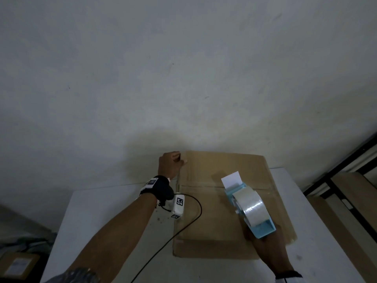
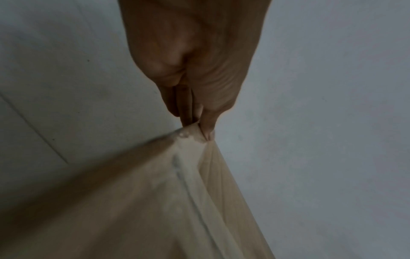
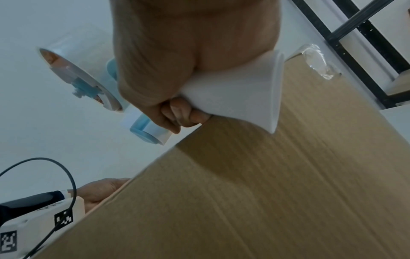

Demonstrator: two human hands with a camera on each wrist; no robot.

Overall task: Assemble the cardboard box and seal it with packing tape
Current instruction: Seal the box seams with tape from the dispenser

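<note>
The left hand (image 1: 171, 164) pinches the far left corner of the cardboard box (image 1: 228, 217), thumb and fingers clamped on the edge, while the right hand (image 1: 265, 240) is wrapped round the handle of the tape dispenser (image 1: 247, 205), held just above the box's middle. The box lies on the white surface (image 1: 106, 217), its brown corrugated face ribbed with fine flutes and crossed by a glossy strip of clear tape along a seam. The sealing step seems to be in hand — the next move likely calls for setting the dispenser's front edge down on a seam and drawing it along under even pressure, the left hand steadying the board. The dispenser is pale blue plastic — its roll shiny and translucent.
</note>
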